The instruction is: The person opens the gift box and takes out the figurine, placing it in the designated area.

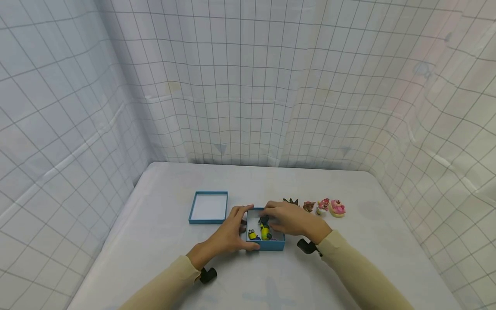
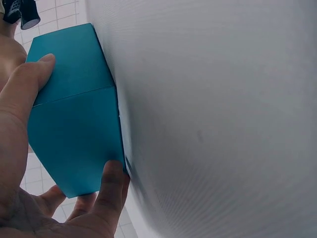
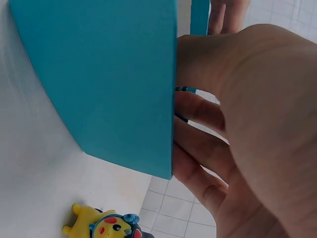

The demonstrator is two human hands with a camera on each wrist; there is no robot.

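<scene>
A blue open-topped box (image 1: 271, 246) stands on the table before me. My left hand (image 1: 228, 234) grips its left end, thumb (image 2: 34, 74) on the near wall and fingers spread round the side. Inside lie a small yellow-and-blue minion figurine (image 1: 252, 235) and a larger yellow figurine with a dark top (image 1: 265, 231). My right hand (image 1: 292, 218) reaches over the right wall and appears to pinch the dark-topped figurine. In the right wrist view the box wall (image 3: 99, 84) hides the right fingertips.
A shallow blue-rimmed lid (image 1: 208, 222) lies left of the box. Right of it stand several figurines, among them a brown-red one (image 1: 308, 206) and a pink one (image 1: 338, 207). A yellow figurine with blue headphones (image 3: 106, 225) shows close by. Grid-patterned curtains (image 1: 240, 86) enclose the table.
</scene>
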